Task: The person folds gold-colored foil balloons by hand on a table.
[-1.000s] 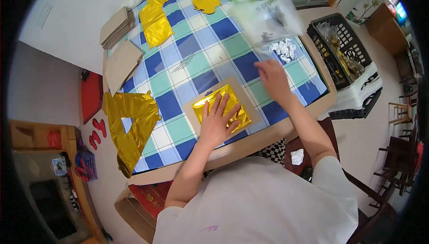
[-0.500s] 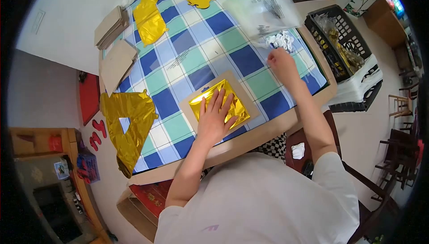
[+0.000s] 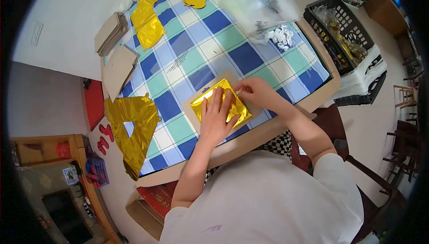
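My left hand (image 3: pixel 215 116) lies flat with spread fingers on a folded gold foil balloon (image 3: pixel 241 110). The foil rests on a square of brown cardboard (image 3: pixel 190 109) near the table's front edge. At the right side of the foil, my right hand (image 3: pixel 257 92) is closed in a pinch. A small whitish bit shows by its fingertips, too small to name. Farther back on the right sits a pile of small white curled pieces (image 3: pixel 280 37). To the left lies a flat, unfolded gold foil balloon (image 3: pixel 138 130) with a triangular hole.
The table wears a checked cloth (image 3: pixel 178 130) under a clear cover. More gold foil balloons (image 3: pixel 147 20) lie at the back left, beside cardboard pieces (image 3: pixel 118 69). A translucent plastic bag (image 3: pixel 263 9) is at the back right. A black crate (image 3: pixel 324 38) stands off the right edge.
My right hand has moved from beside the white pile towards me and left, to the folded foil's right edge. My left hand stays on the foil.
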Tool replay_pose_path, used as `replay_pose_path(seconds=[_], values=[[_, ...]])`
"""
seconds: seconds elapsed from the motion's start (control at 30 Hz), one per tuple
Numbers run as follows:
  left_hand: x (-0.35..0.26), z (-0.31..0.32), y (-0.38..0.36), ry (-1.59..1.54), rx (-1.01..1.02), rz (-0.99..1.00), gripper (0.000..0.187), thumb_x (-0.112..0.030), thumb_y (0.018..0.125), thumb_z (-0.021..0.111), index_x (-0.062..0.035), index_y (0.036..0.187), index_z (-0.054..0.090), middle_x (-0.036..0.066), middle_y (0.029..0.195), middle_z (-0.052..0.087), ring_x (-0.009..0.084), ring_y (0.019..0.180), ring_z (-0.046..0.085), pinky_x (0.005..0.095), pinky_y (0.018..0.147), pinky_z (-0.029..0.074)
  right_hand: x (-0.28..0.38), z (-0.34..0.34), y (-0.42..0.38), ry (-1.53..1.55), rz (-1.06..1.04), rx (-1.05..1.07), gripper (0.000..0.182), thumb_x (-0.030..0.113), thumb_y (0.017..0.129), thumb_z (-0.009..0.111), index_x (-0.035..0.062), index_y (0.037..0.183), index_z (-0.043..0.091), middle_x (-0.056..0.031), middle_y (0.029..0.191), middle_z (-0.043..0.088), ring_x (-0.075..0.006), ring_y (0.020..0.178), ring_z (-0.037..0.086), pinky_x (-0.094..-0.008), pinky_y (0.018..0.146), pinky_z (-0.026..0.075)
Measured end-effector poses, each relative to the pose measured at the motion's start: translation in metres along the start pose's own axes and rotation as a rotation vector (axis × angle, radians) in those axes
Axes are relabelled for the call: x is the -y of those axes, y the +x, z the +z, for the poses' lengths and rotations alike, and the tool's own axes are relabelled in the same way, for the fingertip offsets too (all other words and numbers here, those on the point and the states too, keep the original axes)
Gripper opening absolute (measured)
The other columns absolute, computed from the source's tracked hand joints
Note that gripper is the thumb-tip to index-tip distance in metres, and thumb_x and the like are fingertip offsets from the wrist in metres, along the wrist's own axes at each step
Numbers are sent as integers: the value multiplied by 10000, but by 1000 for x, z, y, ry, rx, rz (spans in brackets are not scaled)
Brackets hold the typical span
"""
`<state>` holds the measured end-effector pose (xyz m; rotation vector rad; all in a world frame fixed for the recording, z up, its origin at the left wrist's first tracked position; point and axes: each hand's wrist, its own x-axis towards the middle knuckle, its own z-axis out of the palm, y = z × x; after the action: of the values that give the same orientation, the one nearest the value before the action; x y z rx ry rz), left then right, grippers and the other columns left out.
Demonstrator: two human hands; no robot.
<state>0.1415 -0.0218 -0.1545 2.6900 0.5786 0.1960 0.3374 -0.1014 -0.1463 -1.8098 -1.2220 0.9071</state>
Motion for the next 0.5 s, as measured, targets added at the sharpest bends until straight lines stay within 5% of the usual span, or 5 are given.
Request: replay_pose_path(seconds=[0.23,0.43,0.5], values=[[2,2,-1,17,-8,6,763,-359,842,645,-76,1473,323,204,1543,221,349,1441,192,516,1150,133,-11,12,9,-400,-157,-85,231,101,846,604,81,1058,695,-123,912,646,-243,789,625,-335,704,493],[1,1,-1,16,-24,19,756,-357,842,647,-74,1469,332,208,1537,232,350,1439,199,518,1149,135,14,-9,2,-34,114,59,195,129,867,564,73,1008,686,-156,874,649,-332,823,627,-408,739,498],[2,1,-1,12,-28,20,753,-356,843,647,-72,1467,336,212,1535,234,351,1438,202,519,1148,137,1,-4,-4,-170,-95,68,150,107,862,580,60,966,677,-133,829,639,-250,763,622,-355,701,495]])
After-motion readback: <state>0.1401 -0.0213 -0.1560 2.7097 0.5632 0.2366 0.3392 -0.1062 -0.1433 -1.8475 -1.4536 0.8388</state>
